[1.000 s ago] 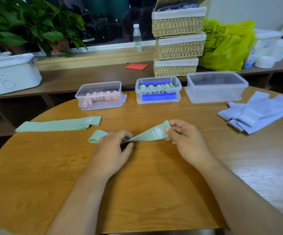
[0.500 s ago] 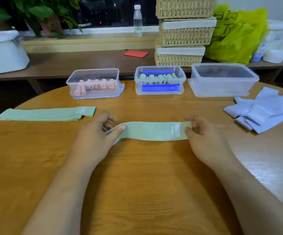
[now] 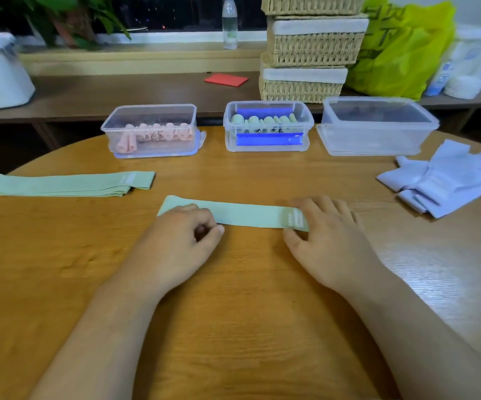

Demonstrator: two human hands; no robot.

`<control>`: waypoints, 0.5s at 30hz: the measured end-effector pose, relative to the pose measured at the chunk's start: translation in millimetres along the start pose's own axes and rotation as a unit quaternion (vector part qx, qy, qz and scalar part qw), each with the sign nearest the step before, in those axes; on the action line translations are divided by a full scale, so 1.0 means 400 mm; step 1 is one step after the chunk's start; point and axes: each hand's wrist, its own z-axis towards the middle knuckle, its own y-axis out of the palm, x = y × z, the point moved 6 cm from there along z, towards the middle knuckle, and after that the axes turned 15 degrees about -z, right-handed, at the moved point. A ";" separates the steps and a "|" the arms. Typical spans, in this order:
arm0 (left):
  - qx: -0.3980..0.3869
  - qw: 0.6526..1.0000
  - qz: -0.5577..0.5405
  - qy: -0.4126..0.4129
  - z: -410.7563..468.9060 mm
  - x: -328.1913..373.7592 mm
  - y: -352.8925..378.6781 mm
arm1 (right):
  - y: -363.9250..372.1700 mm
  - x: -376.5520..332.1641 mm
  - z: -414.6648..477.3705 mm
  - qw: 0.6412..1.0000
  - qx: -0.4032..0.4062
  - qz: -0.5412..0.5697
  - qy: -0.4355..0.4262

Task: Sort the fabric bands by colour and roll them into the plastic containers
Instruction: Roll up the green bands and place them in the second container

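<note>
Entry: pale green flat fabric band (image 3: 248, 213), lying flat mid-way across the round wooden table (image 3: 233, 313). It is well apart from the clear plastic container of green rolls (image 3: 268, 102).

My left hand (image 3: 181, 241) pinches its left part. My right hand (image 3: 328, 238) presses the labelled end with straight fingers.

Half a second ago both hands pinched it stretched.

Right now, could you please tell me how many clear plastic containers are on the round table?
3, in a row along the far edge: the left container holds pink rolls, the middle container green rolls, the right container shows none. None seem hidden.
</note>
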 end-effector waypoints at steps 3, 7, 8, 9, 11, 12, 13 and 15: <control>-0.024 0.999 0.020 0.020 0.003 0.006 0.021 | -0.018 -0.014 -0.014 0.999 0.041 -0.001 0.019; -0.063 0.994 0.090 0.017 0.006 -0.003 0.043 | -0.031 -0.050 -0.036 0.991 0.069 0.112 -0.017; -0.070 0.993 0.096 0.014 0.006 -0.003 0.045 | -0.028 -0.059 -0.040 0.988 0.060 0.139 -0.035; -0.075 0.993 0.096 0.009 0.007 -0.005 0.047 | -0.024 -0.066 -0.042 0.986 0.051 0.152 -0.054; -0.076 0.993 0.089 0.005 0.007 -0.009 0.047 | -0.018 -0.076 -0.045 0.983 0.038 0.161 -0.083; -0.073 0.994 0.084 0.003 0.006 -0.009 0.047 | -0.017 -0.079 -0.047 0.982 0.035 0.164 -0.089; -0.070 0.994 0.080 0.002 0.006 -0.010 0.047 | -0.018 -0.079 -0.048 0.981 0.037 0.165 -0.096; -0.068 0.995 0.077 0.005 0.005 -0.010 0.047 | -0.019 -0.083 -0.050 0.979 0.046 0.154 -0.124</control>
